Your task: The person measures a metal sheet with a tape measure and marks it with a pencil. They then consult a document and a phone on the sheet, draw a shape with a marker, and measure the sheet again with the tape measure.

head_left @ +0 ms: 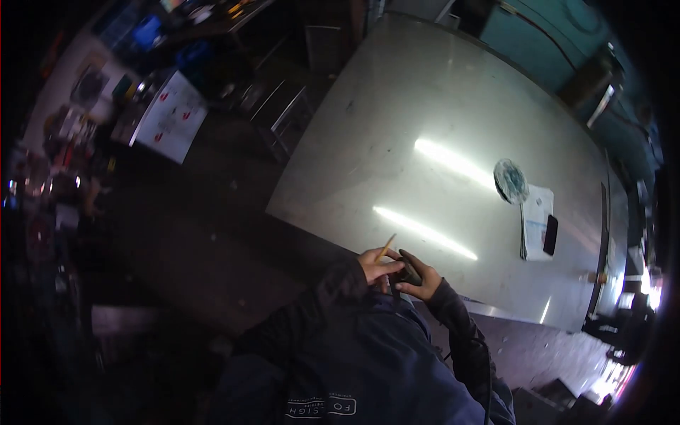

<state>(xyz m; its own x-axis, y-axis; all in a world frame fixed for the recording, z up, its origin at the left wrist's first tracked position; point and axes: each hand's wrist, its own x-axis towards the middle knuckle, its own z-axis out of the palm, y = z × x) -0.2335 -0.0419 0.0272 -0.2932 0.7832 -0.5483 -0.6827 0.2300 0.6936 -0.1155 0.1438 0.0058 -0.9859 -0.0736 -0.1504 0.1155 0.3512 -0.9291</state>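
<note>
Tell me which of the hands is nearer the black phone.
Right. The right hand is below and left of the black phone in view; the left hand is farther left.

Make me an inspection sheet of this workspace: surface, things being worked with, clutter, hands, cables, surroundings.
Surface: metal table, shiny, with bright light streaks and small dark marks.
Job's things: yellow stick, pencil-like; dark object, kind unclear.
Clutter: round greenish item at a corner of the papers; black phone-like slab on their right edge.
Hands: left hand holds the stick; right hand grips the dark object.
Cables: thin line along the teal wall; cable or pipe unclear.
Surroundings: dim floor; white panel with red marks left of the table.
</note>
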